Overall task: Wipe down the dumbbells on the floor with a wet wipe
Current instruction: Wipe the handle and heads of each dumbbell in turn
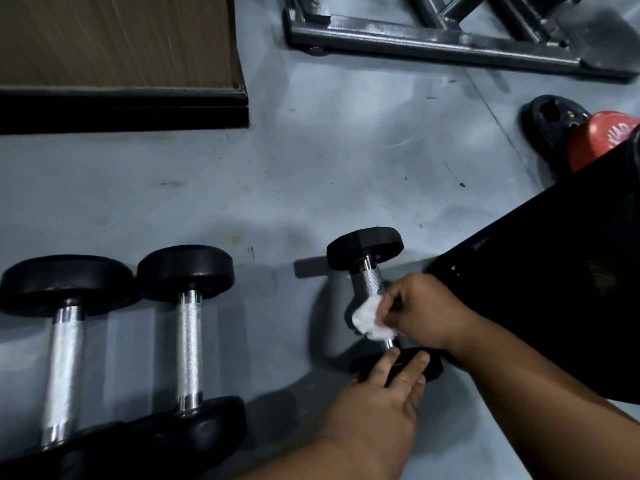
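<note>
Down on the grey gym floor [329, 161], the small black hex-ended dumbbell with the knurled steel handle [367, 277] is getting the treatment right now. The right hand [420, 311] pinches a crumpled white wet wipe [367, 317] and presses it against the lower stretch of that steel handle, fingers curled round the wipe. The left hand [384, 403] steadies the job: its fingers lie fairly straight across the near black head of the small dumbbell, pressing it down rather than gripping it. The two hands sit close together, one just above the other on the same weight.

To the left of the small dumbbell, well apart from it, lie two larger round-headed black dumbbells with chrome handles, the nearer one [188, 344] and the farther one [65, 368] side by side, their heads almost touching. No hand is on them. Whether they are already wiped, the view cannot say; nothing on their surfaces settles it.

My read: the handle of the small dumbbell is mid-wipe, its far hex head looks yet to be reached, and at least this weight needs finishing. To its right sits a dark padded bench edge [554, 289]; beyond it, a black steel rack base [433, 39].
</note>
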